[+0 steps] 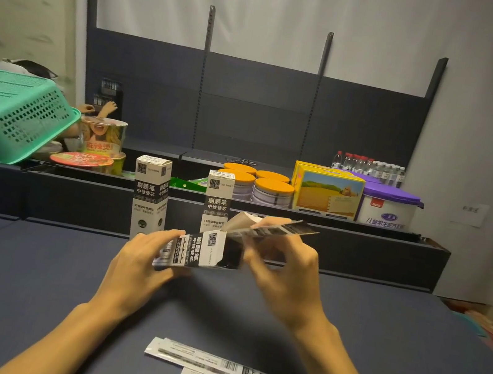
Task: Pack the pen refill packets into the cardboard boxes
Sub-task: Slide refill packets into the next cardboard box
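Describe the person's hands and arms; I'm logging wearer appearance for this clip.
Both the left hand and the right hand are bare: no gloves, rings, watch or bracelets visible. Forearms are uncovered down to the frame edge, with no sleeves in view.

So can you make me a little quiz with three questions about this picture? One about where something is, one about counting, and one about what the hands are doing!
1. Where is the green basket?
A. At the far left, tilted
B. On the floor at the right
C. In front of the water bottles

2. How many refill boxes stand upright beyond the hands?
A. Five
B. Two
C. None

3. What is happening with the box being held?
A. It is closed and lying on the table
B. It is torn in half
C. It is open at one end, a packet going in

Answers:
1. A, the green basket leans at the left edge.
2. B, one upright box and a second upright box stand there.
3. C, the left hand holds the open box while the right hand feeds a packet into it.
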Demonstrator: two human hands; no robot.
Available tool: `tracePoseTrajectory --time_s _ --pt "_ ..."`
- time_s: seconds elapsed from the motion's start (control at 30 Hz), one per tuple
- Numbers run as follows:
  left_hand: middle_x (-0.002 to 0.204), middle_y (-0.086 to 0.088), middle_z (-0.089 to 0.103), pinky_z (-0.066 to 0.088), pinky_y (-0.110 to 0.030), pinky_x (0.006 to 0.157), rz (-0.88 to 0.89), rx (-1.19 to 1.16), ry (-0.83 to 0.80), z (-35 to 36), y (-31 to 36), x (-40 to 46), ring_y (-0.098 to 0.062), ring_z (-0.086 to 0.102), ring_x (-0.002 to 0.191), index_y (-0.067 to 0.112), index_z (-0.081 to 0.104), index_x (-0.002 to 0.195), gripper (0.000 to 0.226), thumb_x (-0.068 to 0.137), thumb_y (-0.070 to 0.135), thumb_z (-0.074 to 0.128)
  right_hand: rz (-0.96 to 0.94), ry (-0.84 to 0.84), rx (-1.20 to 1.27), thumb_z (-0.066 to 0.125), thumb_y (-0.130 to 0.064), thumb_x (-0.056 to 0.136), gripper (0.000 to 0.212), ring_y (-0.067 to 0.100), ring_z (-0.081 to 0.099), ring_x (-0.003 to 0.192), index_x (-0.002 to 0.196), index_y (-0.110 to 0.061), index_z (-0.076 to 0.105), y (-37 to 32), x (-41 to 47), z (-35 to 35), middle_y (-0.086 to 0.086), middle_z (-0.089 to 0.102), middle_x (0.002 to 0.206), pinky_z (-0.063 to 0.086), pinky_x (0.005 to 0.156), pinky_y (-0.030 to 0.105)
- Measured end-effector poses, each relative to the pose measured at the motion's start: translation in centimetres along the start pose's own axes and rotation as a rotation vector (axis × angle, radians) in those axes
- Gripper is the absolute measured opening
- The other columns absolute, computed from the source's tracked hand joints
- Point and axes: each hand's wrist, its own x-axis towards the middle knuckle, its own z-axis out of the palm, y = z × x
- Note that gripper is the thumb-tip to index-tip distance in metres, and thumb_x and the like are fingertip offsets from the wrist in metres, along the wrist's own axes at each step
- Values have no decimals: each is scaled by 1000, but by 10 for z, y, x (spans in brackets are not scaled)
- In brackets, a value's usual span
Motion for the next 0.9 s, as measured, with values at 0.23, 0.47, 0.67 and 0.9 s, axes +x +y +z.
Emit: tracePoseTrajectory --time_s 0.23,0.47,0.67,0.9 --pt "111 4 64 48 -32 78 -6 -10 -10 0 0 0 -11 51 82 22 60 125 64 65 45 72 57 -43 -42 67 -18 83 17 -6 54 75 92 -5 72 2 -1 4 2 58 103 43 70 4" --pt "113 0 65 48 -34 78 -22 2 1 -1 1 -1 -14 52 84 19 60 125 66 66 44 71 135 -47 -1 72 -20 82 25 8 56 71 105 -14 66 1 -1 0 -1 61 94 46 61 17" --pt "115 0 65 48 -36 82 -49 -6 16 0 -1 -1 -16 54 90 21 59 126 65 67 44 72 149 141 146 68 -23 86 8 10 58 62 91 -18 65 -10 1 -9 -9 64 78 47 58 19" --pt "115 3 64 49 -35 81 -16 -1 22 2 -2 -1 -14 53 85 22 59 126 63 67 32 82 125 169 181 73 -13 83 23 12 63 65 102 -12 61 -16 2 -7 0 67 82 55 59 26"
